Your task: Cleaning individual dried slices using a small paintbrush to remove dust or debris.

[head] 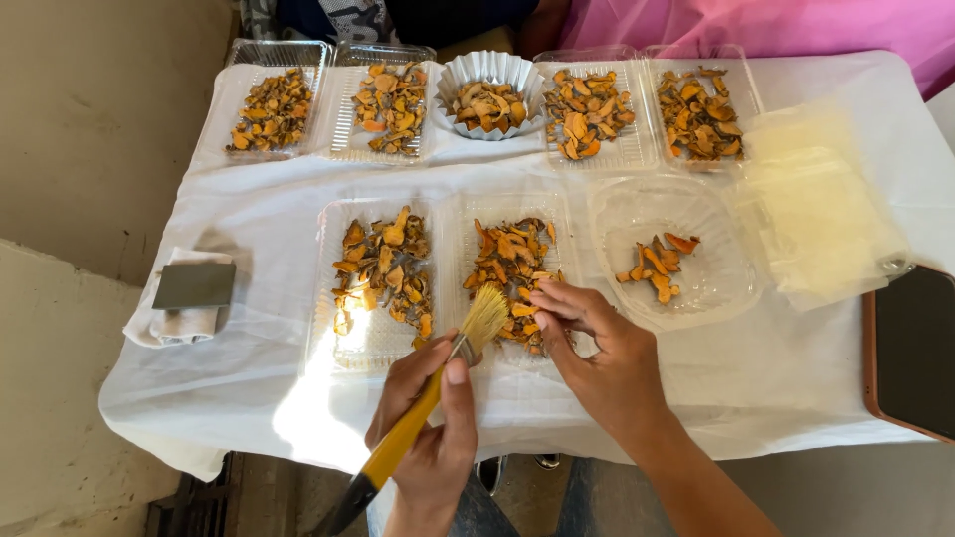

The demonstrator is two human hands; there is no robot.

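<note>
Head view, looking down on a sorting layout. The left hand [430, 438] wraps its fingers round the yellow handle of a brush [438, 393], the grip pressed together on the handle just below the ferrule; held so close to the head, the pale bristles can be aimed finely, and they point up and to the right toward the near middle tray [517, 283]. The right hand [597, 348] reaches over that tray's near right edge, thumb and forefinger pinching one orange dried slice [534, 295] at the edge of the heap; the brush tip lies just beside it, which suggests the piece is held up for brushing.

The near left tray [373, 288] holds a similar heap of orange-brown slices. The near right container [676, 254], a clear rounded tub, holds only a few pieces, apart from the bulk, probably those set aside individually. Along the far edge stand four further clear trays [279, 104] and, between them, a fluted foil cup [490, 94], all filled with slices. A stack of clear bags or lids [821, 209] lies at the right; a dark flat device [913, 348] rests at the near right corner. At the left edge a grey card or block lies on a folded white cloth [184, 298].

The counter [756, 378] is draped in a white sheet, wrinkled, and sunlit near the left. Bare concrete floor lies to the left; a pink garment of another person shows at the far right.
</note>
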